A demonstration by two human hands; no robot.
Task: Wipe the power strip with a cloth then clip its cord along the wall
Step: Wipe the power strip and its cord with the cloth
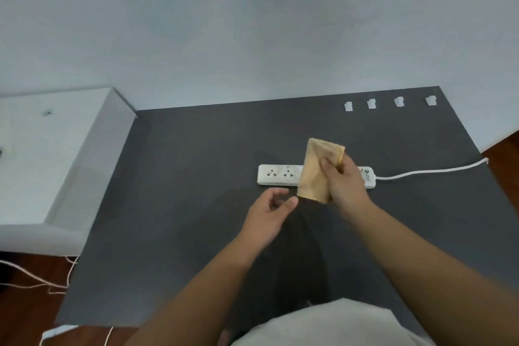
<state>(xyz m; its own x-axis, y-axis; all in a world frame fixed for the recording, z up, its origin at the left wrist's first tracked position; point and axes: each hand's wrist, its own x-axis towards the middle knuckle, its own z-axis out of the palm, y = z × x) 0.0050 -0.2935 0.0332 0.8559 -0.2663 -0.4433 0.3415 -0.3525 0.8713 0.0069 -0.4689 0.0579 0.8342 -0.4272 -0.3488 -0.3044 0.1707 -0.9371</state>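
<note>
A white power strip (278,175) lies flat on the dark grey table (174,177), its sockets facing up. Its white cord (429,170) runs right to the table's edge. My right hand (344,181) grips a folded tan cloth (316,171) that hangs over the middle of the strip and hides that part. My left hand (271,212) hovers just in front of the strip with its fingers loosely curled apart, holding nothing. Several white cord clips (371,103) sit in a row along the table's back edge at the wall.
A pale blue wall (252,31) rises behind the table. A white box-like unit (42,154) stands to the left. Thin white strings (42,281) trail on the brown floor at the lower left. My light shirt (331,326) shows at the bottom.
</note>
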